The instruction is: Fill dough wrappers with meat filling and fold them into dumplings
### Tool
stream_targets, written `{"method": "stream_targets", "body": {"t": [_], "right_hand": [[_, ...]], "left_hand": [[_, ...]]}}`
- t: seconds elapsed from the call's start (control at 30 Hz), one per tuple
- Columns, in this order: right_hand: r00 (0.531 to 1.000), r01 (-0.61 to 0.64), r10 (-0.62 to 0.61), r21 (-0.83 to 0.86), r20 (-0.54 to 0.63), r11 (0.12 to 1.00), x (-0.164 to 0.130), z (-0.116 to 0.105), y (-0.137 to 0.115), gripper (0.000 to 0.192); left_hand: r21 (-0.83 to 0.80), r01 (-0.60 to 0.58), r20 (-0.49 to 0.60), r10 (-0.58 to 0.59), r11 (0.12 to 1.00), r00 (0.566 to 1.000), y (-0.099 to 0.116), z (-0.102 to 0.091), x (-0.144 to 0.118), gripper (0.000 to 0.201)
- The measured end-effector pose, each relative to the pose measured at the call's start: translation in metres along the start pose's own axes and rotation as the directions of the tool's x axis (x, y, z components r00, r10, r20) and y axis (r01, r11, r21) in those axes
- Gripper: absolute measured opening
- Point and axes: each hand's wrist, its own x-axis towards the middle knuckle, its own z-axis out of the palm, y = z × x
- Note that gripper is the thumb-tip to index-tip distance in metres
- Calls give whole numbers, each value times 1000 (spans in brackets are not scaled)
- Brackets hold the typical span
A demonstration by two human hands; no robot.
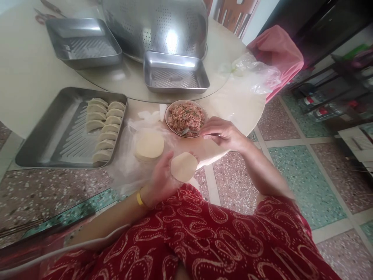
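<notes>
The round tabletop (pixel 26 77) stretches out ahead of both hands, pale and glossy. Farthest beyond the hands sits a big perforated metal colander (pixel 157 27), tipped on its side. To the left of the left hand lies a long steel tray (pixel 43 144), holding two rows of folded dumplings (pixel 103 128) along its right side. Two smaller steel pans stand further off: one empty pan (pixel 84 42) far to the left, another pan (pixel 175 74) just beyond the bowl. A crumpled clear plastic bag (pixel 250 74) lies beyond the right hand, with a pink cloth (pixel 276 46) behind it.

Just ahead of the right hand (pixel 224 134) is a bowl (pixel 170 124) of minced filling (pixel 186 118). That hand curls at the bowl's near right edge, fingers closed around what looks like a utensil handle whose end dips into the filling; the tool itself is too small to name. A stack of round wrappers (pixel 149 144) rests on plastic sheeting just above the left hand.

The left hand (pixel 160 179), with a yellow band (pixel 140 199) at the wrist, is cupped palm up and supports a single dough wrapper (pixel 183 166), lying flat on its fingers over the person's lap, near the tabletop's edge.
</notes>
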Motion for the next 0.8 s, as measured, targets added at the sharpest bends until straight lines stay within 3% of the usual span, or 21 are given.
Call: {"method": "stream_targets", "body": {"t": [0.1, 0.3, 0.47, 0.53, 0.7, 0.8], "right_hand": [[1000, -11, 11, -4, 14, 1000, 1, -3, 1, 13], [964, -117, 115, 4, -241, 993, -9, -9, 2, 25], [944, -202, 230, 139, -238, 970, -21, 8, 11, 32], [905, -270, 329, 232, -271, 934, -23, 15, 16, 35], [736, -339, 552, 492, -391, 802, -14, 28, 36, 45], [638, -366, 686, 647, -349, 669, -5, 32, 48, 40]], "left_hand": [[2, -18, -15, 18, 1000, 1000, 1, 0, -1, 58], [11, 5, -17, -4, 1000, 1000, 2, 1, -1, 57], [4, 12, -26, -11, 1000, 1000, 0, -1, 3, 55], [2, 14, -42, -14, 1000, 999, 1, -2, 6, 56], [-18, -1, -64, 0, 1000, 998, 7, 0, 18, 57], [-32, -35, -51, 33, 999, 998, 11, 4, 25, 58]]}}
